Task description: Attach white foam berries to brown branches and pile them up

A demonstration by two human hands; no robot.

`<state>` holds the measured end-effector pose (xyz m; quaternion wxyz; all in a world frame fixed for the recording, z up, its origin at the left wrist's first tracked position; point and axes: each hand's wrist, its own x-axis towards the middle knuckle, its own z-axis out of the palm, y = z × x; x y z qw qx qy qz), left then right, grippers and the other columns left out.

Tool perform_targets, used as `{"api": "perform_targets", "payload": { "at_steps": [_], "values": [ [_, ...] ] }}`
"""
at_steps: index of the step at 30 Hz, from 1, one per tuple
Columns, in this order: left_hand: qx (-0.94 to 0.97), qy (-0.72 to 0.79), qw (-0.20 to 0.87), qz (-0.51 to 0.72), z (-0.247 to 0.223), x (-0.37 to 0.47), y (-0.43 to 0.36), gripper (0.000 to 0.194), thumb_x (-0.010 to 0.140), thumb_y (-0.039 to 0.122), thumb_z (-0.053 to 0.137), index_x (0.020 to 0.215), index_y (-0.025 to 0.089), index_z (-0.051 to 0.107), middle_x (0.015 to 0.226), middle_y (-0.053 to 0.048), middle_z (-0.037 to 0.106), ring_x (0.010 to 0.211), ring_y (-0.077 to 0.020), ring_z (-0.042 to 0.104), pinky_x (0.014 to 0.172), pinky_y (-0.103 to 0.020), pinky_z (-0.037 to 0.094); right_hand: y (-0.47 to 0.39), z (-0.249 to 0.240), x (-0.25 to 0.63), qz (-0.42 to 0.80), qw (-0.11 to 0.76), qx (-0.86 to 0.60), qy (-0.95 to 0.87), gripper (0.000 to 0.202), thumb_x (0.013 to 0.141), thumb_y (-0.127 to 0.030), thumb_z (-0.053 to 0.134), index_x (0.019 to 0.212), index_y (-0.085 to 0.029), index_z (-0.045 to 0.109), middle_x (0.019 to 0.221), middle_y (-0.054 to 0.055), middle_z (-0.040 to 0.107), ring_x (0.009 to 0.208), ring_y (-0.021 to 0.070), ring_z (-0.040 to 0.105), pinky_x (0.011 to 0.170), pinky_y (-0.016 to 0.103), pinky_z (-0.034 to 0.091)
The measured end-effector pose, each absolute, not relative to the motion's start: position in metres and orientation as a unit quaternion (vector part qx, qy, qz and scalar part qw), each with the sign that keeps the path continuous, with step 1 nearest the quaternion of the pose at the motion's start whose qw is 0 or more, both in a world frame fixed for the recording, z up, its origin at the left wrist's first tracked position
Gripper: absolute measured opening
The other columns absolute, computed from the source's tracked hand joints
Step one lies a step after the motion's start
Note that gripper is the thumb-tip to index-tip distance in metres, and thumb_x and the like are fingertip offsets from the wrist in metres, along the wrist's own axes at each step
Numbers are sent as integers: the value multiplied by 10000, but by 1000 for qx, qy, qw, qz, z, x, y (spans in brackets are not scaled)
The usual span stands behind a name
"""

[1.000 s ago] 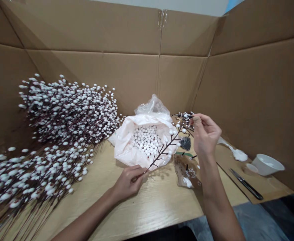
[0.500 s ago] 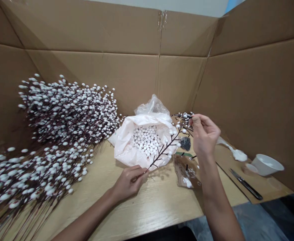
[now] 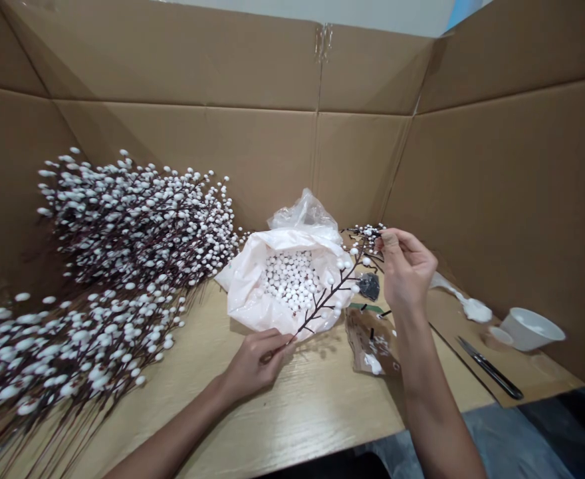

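Note:
My left hand (image 3: 257, 362) is closed on the lower end of a dark artificial berry branch (image 3: 326, 301). The branch slants up to the right across the front of a white plastic bag (image 3: 245, 296), with white berries on its upper twigs and bare short twigs lower down. Inside the open bag lie many loose white berries (image 3: 292, 276). My right hand (image 3: 406, 269) is raised beyond the branch's tip, thumb and fingertips pinched together. Dark twigs with small white berries (image 3: 368, 231) show right beside those fingertips; what the pinch holds is unclear.
Piles of finished-looking berry stems (image 3: 143, 219) cover the left side. A scrap of cardboard (image 3: 365, 342) with white smears lies under my right forearm, near a black lump (image 3: 369, 286). At right are a knife (image 3: 489, 367), a white cup (image 3: 534, 330) and cardboard walls (image 3: 512, 199).
Almost nothing differs. My right hand has shifted very slightly left; my left hand and the branch keep their place.

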<state>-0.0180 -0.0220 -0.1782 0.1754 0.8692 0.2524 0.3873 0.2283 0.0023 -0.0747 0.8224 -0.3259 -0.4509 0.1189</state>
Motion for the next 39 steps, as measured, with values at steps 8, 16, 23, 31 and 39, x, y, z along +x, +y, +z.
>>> {"api": "perform_targets", "payload": {
  "at_steps": [8, 16, 23, 31, 39],
  "values": [
    [870, 259, 168, 384, -178, -19, -24, 251, 831, 74, 481, 946, 69, 703, 688, -80, 658, 588, -133, 603, 525, -196, 447, 1, -74, 228, 120, 830, -306, -452, 126, 689, -302, 731, 734, -193, 687, 666, -16, 601, 604, 92, 522, 580, 232, 427],
    [870, 255, 172, 384, -179, -19, -23, 256, 830, 77, 475, 949, 64, 702, 678, -81, 650, 583, -137, 604, 514, -197, 443, 2, -77, 230, 70, 824, -314, -466, 100, 709, -277, 723, 757, -196, 693, 714, -4, 648, 632, 102, 573, 595, 240, 464],
    [869, 255, 167, 390, -179, -18, -22, 273, 833, 96, 459, 939, 76, 709, 658, -78, 650, 564, -137, 603, 502, -202, 452, 2, -77, 229, 50, 819, -318, -475, 48, 723, -229, 707, 761, -201, 700, 735, -5, 674, 667, 109, 610, 623, 243, 491],
    [872, 245, 153, 395, -176, -18, -22, 294, 839, 102, 454, 964, 97, 720, 692, -97, 688, 585, -147, 626, 514, -209, 477, 3, -79, 230, 44, 817, -350, -456, 104, 720, -278, 704, 768, -185, 694, 751, 15, 671, 671, 121, 601, 621, 256, 484],
    [871, 235, 124, 413, -176, -20, -20, 270, 851, 118, 470, 947, 79, 719, 700, -106, 690, 597, -154, 638, 530, -213, 497, 7, -80, 233, 59, 819, -352, -448, 150, 713, -307, 709, 780, -174, 694, 775, 31, 679, 707, 135, 616, 660, 271, 493]
  ]
}}
